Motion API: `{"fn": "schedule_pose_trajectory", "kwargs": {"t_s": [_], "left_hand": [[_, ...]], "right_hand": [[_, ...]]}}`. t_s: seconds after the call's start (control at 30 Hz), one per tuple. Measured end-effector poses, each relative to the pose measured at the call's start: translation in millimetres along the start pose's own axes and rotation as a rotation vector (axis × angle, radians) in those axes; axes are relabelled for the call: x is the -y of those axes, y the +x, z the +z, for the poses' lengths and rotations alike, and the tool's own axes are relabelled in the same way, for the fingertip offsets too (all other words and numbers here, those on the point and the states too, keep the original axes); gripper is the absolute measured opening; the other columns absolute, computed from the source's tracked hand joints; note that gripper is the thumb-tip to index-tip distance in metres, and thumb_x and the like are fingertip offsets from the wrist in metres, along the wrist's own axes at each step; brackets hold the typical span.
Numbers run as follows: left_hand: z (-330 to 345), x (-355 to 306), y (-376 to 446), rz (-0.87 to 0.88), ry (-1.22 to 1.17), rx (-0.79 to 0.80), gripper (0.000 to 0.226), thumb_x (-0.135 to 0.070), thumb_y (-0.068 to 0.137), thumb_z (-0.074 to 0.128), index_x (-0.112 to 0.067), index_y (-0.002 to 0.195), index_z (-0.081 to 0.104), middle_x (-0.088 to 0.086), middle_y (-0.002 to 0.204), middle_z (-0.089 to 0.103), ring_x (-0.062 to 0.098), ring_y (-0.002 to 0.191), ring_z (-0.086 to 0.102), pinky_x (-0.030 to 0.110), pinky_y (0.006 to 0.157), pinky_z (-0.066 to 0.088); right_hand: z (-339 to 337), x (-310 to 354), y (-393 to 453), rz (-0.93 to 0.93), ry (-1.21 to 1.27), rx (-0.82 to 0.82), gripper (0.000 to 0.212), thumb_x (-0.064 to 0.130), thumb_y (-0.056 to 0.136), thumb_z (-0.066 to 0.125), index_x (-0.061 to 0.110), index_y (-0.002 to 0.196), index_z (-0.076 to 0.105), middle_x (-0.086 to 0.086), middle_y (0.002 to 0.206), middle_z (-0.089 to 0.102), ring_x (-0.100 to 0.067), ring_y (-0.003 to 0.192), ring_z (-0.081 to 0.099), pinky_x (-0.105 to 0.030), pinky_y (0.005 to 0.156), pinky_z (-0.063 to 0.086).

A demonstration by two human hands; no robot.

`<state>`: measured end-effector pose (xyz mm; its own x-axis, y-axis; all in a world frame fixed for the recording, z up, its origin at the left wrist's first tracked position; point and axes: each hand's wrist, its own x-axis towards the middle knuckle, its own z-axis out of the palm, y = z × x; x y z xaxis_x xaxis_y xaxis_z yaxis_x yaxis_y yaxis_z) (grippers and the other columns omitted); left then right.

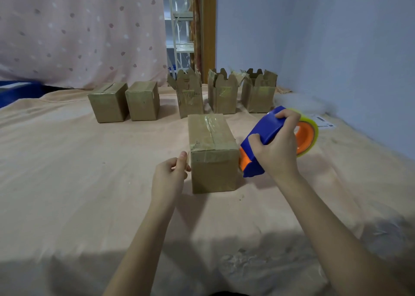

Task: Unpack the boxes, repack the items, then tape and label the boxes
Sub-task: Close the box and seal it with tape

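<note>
Item 1: closed cardboard box (213, 154), brown, upright on the peach-coloured sheet (89, 183), near the middle of the view. Clear tape runs along its top seam and folds over the near edge onto the front face.

Item 2: tape dispenser (262, 138), blue body with orange inner parts, carrying a roll of clear tape (310, 134) on an orange core. It sits just to the right of the closed box, its lower end close against the box's right side; contact cannot be confirmed.

Right hand (277, 147): wrapped around the blue body of the dispenser, fingers over the top, thumb on the near side.

Left hand (170, 174): fingers curled loosely, thumb raised, just beside the box's left near edge. Whether it touches the cardboard or pinches anything cannot be told.

Items 3–4: 2 sealed boxes (124, 101), side by side and touching, further back to the left.

Items 5–7: 3 open boxes (223, 91) with flaps standing up, in a row behind the central box, near the blue wall (336, 37).

Item 8: white label sheet (323, 121) with dark print, flat on the sheet beyond the tape roll.

Surroundings: pink dotted curtain (78, 30) at the back left; white shelving (179, 26) visible through the gap beside a wooden frame.
</note>
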<state>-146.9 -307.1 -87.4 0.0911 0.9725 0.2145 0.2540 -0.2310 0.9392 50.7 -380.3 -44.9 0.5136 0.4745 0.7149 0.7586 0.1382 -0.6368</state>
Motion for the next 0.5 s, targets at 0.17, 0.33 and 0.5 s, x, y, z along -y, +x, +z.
{"fn": "schedule_pose_trajectory", "kwargs": {"t_s": [0.17, 0.33, 0.5], "left_hand": [[6, -6, -5, 0.039, 0.231, -0.060, 0.049, -0.046, 0.099, 0.035, -0.015, 0.067, 0.054, -0.004, 0.064, 0.059, 0.026, 0.073, 0.058, 0.032, 0.062, 0.039], [13, -3, -6, -0.027, 0.296, -0.042, 0.048, -0.051, 0.099, 0.027, -0.019, 0.071, 0.048, 0.007, 0.080, 0.064, 0.033, 0.081, 0.059, 0.035, 0.070, 0.043], [18, 1, -8, -0.056, 0.260, 0.014, 0.047, -0.051, 0.100, 0.019, -0.024, 0.093, 0.057, 0.007, 0.100, 0.065, 0.033, 0.096, 0.058, 0.038, 0.082, 0.042]], "right_hand": [[3, 14, 4, -0.050, -0.116, 0.057, 0.055, 0.011, 0.078, 0.070, 0.005, 0.120, 0.035, 0.002, 0.098, 0.044, -0.022, 0.075, 0.053, -0.037, 0.058, 0.049], [6, 18, 5, -0.079, -0.183, 0.065, 0.054, 0.011, 0.078, 0.070, 0.004, 0.121, 0.037, 0.003, 0.097, 0.042, -0.019, 0.075, 0.050, -0.027, 0.055, 0.043], [6, 12, 4, 0.007, -0.129, 0.057, 0.054, 0.013, 0.080, 0.069, 0.007, 0.121, 0.033, 0.003, 0.101, 0.045, -0.021, 0.078, 0.055, -0.020, 0.055, 0.041]]}}
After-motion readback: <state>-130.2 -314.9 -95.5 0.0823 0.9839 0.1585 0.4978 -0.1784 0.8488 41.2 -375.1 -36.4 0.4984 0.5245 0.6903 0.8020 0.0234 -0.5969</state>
